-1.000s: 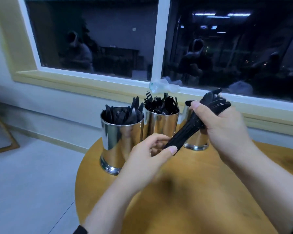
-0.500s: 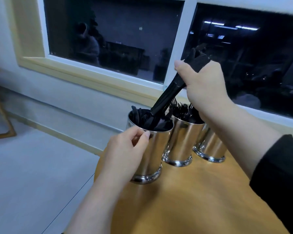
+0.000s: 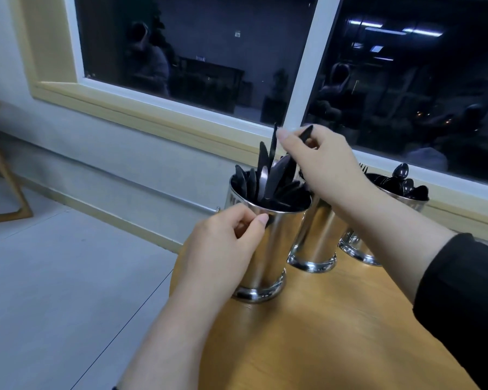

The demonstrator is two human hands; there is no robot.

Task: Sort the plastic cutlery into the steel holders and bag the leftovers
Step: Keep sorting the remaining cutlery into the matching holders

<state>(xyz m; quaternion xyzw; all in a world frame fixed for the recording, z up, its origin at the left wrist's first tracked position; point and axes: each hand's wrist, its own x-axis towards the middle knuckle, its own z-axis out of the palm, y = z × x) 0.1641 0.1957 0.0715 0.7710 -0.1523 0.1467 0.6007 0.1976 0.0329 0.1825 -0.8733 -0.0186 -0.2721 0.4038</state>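
Three steel holders stand on the counter: the near-left holder contains black knives, the far-right holder spoons; the middle holder is mostly hidden. The left hand curls its fingers on the near-left holder's rim. The right hand, above the knives, pinches a black utensil.

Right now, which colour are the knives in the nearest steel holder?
Black, seen in the head view: knives in the nearest holder.

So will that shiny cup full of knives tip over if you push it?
Probably not easily: the knife holder has a wider foot and the left hand steadies its rim. Still, it's tall, with knives sticking up, so a high push might topple it.
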